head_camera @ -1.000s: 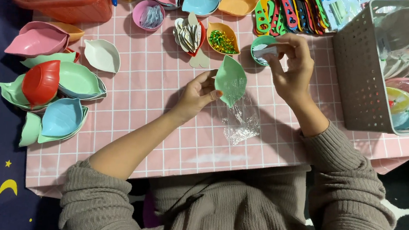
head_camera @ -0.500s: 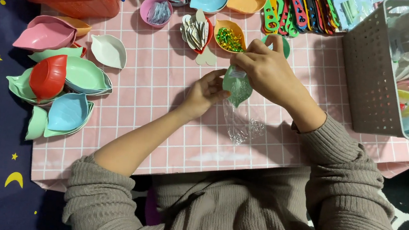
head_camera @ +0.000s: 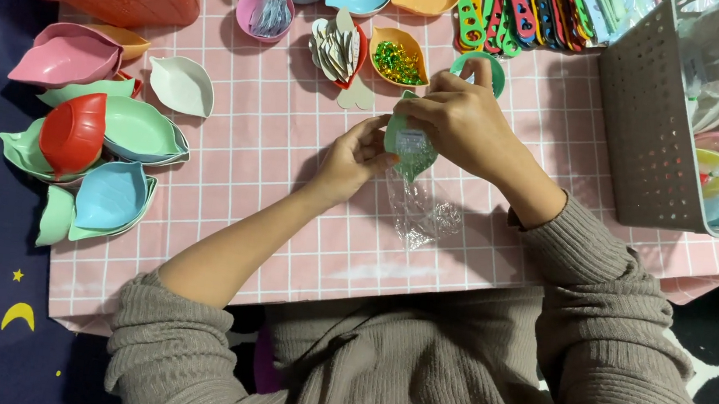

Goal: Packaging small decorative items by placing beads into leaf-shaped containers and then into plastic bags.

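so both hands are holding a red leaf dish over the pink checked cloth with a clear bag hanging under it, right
Not quite: the leaf dish is green, not red. The head view shows the left hand and right hand holding it over the pink checked cloth, with the clear bag under it.

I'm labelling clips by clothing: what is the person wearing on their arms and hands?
Both arms are in a grey-brown ribbed knit sweater. The left sleeve is pushed up near the elbow; the right sleeve reaches the wrist. Both hands are bare; no gloves or watch show.
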